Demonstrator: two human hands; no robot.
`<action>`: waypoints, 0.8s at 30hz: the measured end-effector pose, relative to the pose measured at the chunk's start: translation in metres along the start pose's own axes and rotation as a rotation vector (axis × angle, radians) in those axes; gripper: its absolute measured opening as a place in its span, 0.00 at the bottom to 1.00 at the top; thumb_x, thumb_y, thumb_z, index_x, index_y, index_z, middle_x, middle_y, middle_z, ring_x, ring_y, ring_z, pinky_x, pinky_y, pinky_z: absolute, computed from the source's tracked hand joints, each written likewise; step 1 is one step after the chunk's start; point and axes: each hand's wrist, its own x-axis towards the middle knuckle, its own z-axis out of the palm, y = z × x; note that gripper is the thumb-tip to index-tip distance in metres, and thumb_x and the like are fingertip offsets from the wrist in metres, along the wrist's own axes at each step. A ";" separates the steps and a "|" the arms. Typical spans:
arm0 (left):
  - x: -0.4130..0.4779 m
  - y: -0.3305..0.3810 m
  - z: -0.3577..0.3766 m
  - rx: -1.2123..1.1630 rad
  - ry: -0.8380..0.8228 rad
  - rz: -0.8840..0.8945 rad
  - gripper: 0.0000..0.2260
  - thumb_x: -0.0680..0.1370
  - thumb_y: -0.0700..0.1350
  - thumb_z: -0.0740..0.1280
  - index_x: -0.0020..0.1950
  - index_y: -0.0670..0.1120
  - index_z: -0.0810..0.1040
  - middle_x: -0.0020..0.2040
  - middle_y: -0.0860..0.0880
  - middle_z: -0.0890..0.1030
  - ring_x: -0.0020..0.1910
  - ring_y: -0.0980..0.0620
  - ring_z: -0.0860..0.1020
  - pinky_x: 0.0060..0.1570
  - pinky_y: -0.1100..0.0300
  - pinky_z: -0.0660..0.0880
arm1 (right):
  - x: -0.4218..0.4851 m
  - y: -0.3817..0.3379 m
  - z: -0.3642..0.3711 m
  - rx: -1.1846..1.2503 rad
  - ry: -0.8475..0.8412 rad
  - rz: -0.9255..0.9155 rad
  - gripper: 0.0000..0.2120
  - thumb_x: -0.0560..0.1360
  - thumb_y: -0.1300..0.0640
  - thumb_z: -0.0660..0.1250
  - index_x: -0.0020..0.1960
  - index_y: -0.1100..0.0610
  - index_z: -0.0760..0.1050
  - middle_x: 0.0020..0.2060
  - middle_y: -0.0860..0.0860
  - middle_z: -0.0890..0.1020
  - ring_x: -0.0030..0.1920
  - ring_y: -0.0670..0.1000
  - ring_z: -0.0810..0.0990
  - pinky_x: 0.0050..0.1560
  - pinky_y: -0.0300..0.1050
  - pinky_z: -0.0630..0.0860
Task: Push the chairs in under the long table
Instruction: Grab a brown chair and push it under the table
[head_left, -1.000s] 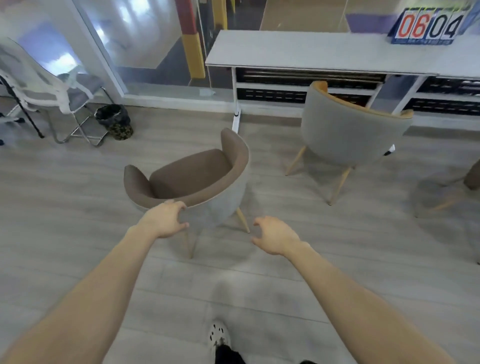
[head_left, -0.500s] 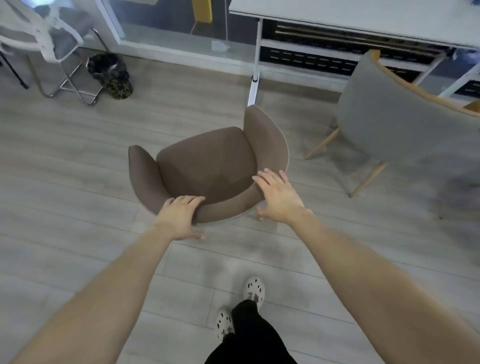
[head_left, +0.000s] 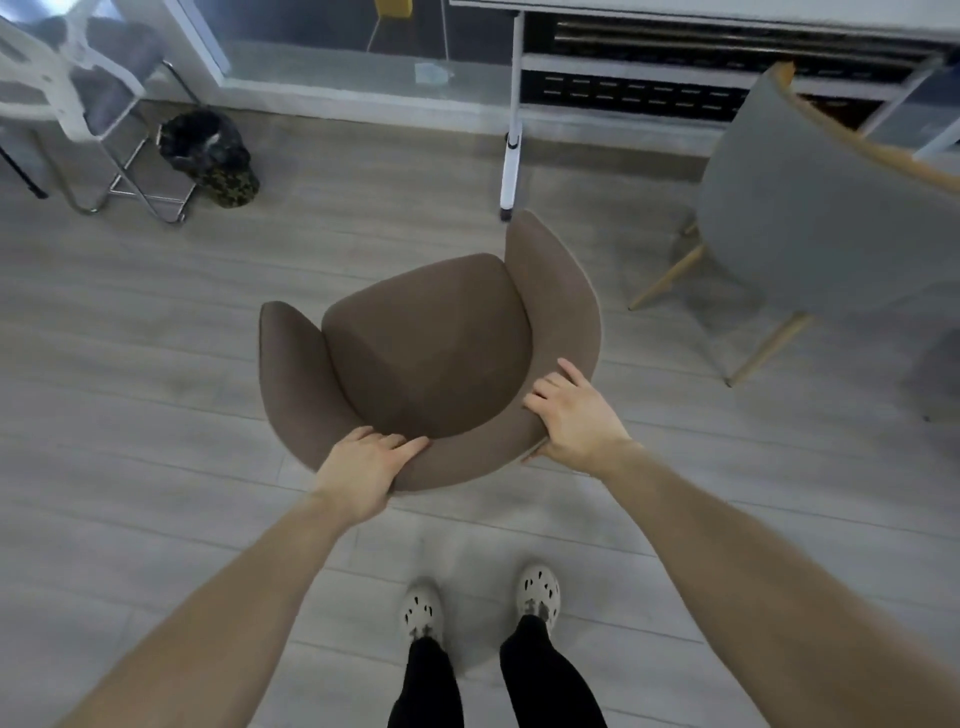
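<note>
Both hands, left hand (head_left: 363, 467) and right hand (head_left: 576, 415), clasped the brown chair (head_left: 431, 343) backrest rim; beyond the chair stood a lined bin (head_left: 210, 156).

Grey plank floor (head_left: 156, 395) carries a brown chair (head_left: 431, 358), grey chair (head_left: 810, 218) and bin (head_left: 208, 156)

Single head-worn view, steeply downward, close above brown chair (head_left: 431, 353).

Brown chair (head_left: 431, 343): matt, suede-like cloth, smooth. Grey chair (head_left: 810, 208): matt cloth shell, pale wood legs and rim. Floor (head_left: 130, 364): grey wood-look planks, low sheen. Table (head_left: 511, 124) leg: white, smooth. Folding chair (head_left: 93, 109): shiny metal frame.
</note>
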 end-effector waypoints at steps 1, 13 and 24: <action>0.003 -0.008 -0.003 0.017 0.002 0.016 0.37 0.70 0.45 0.72 0.79 0.56 0.69 0.61 0.53 0.83 0.57 0.45 0.84 0.67 0.48 0.77 | 0.002 -0.004 0.001 0.000 0.023 0.023 0.30 0.68 0.32 0.70 0.55 0.55 0.82 0.49 0.53 0.81 0.58 0.59 0.79 0.80 0.65 0.62; 0.111 -0.083 -0.062 0.088 -0.031 0.161 0.35 0.70 0.46 0.78 0.75 0.58 0.69 0.67 0.53 0.82 0.66 0.45 0.79 0.68 0.47 0.71 | 0.020 -0.014 0.010 0.076 0.059 0.423 0.38 0.69 0.33 0.75 0.70 0.55 0.74 0.63 0.54 0.76 0.73 0.60 0.72 0.84 0.63 0.50; 0.246 -0.108 -0.125 0.115 -0.024 0.221 0.32 0.72 0.43 0.75 0.72 0.60 0.68 0.63 0.54 0.81 0.63 0.45 0.79 0.64 0.45 0.70 | 0.094 0.107 -0.015 0.200 0.103 0.562 0.50 0.53 0.15 0.62 0.65 0.44 0.79 0.61 0.49 0.78 0.75 0.57 0.68 0.84 0.61 0.44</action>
